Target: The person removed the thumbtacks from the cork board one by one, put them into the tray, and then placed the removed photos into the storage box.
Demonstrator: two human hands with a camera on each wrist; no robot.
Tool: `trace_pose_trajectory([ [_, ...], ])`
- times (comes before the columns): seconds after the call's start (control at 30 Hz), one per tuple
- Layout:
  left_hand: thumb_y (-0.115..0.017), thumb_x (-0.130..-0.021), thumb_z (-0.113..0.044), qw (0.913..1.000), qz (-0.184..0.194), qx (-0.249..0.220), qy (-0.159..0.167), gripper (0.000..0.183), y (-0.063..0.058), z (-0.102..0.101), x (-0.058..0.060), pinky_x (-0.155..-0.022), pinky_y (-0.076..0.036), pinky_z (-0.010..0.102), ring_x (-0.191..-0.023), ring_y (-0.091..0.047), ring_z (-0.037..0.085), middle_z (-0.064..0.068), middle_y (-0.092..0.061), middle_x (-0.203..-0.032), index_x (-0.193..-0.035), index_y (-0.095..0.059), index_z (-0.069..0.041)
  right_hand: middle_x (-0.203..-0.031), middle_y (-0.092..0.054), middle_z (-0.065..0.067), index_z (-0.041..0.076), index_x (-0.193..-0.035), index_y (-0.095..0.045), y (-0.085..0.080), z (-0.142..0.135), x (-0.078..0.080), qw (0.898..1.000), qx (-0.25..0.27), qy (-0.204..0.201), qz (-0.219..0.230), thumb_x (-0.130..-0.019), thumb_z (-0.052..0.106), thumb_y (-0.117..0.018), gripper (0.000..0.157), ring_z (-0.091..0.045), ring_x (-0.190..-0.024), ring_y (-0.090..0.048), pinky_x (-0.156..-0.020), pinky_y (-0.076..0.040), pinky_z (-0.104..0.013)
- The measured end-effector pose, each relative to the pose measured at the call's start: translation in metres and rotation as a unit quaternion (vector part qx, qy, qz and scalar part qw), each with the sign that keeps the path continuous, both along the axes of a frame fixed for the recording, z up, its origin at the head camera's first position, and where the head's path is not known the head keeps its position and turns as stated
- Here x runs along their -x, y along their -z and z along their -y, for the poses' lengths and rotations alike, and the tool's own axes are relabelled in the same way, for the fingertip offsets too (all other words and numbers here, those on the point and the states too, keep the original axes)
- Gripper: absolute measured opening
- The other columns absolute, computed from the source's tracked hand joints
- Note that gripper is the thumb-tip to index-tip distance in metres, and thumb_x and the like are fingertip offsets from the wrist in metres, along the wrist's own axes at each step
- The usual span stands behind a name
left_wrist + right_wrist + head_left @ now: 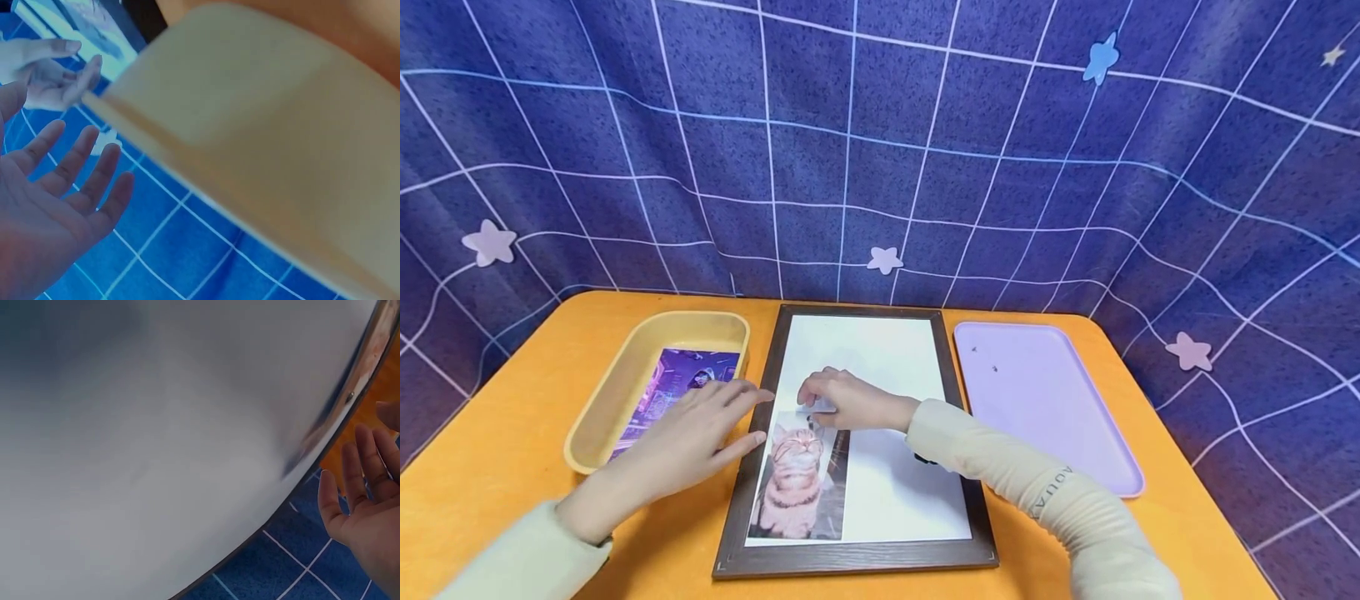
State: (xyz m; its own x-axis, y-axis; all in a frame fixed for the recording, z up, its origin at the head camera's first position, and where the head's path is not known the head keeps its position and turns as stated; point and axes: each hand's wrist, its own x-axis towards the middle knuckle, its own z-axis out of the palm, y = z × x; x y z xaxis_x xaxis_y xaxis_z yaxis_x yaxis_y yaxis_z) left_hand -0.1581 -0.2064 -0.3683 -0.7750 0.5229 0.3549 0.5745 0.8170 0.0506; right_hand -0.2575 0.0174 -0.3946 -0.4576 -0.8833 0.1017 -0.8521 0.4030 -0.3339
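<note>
A white board (880,358) in a dark frame lies flat, with a cat photo (793,492) on its lower left part. At the photo's top edge sits a small dark piece (350,396), its kind too small to tell. My right hand (853,402) is over that edge, fingers loosely bent, thumb close to the piece; whether it touches is unclear. My left hand (696,429) hovers with spread fingers between the yellow tray (597,408) and the frame's left side, its palm bare in the left wrist view. A purple picture (681,379) lies in that tray, partly behind this hand.
To the right of the frame lies a lilac tray (1052,400) with two small dark pieces (996,368) near its upper left. An orange table (1180,517) carries everything. Behind it hangs a blue gridded curtain (820,167) with star shapes.
</note>
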Motion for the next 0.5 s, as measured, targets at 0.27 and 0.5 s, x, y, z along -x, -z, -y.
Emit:
trace_pose_trajectory([
  [0.27,-0.065,-0.082,-0.036,0.9985,-0.015,0.04,0.035,0.044,0.011,-0.01,-0.005,-0.089,-0.042,0.049,-0.106,-0.053,0.028,0.006,-0.057,-0.113,-0.118,-0.056,-0.014,-0.101,-0.062,0.003,0.011,-0.104,-0.06,0.005,0.002,-0.002,0.999,-0.031,-0.002,-0.02,-0.083,0.015,-0.065,0.022,-0.01,-0.097,-0.051,-0.087,-0.038,-0.023],
  [0.5,-0.064,-0.082,-0.038,0.9955,-0.016,0.075,0.056,0.041,0.019,-0.019,-0.01,-0.087,-0.045,0.046,-0.101,-0.053,0.025,0.004,-0.058,-0.109,-0.115,-0.058,-0.015,-0.101,-0.063,0.005,0.013,-0.106,-0.06,0.009,0.004,-0.001,0.998,-0.042,-0.008,-0.042,-0.083,0.015,-0.065,0.023,-0.009,-0.096,-0.051,-0.085,-0.038,-0.023],
])
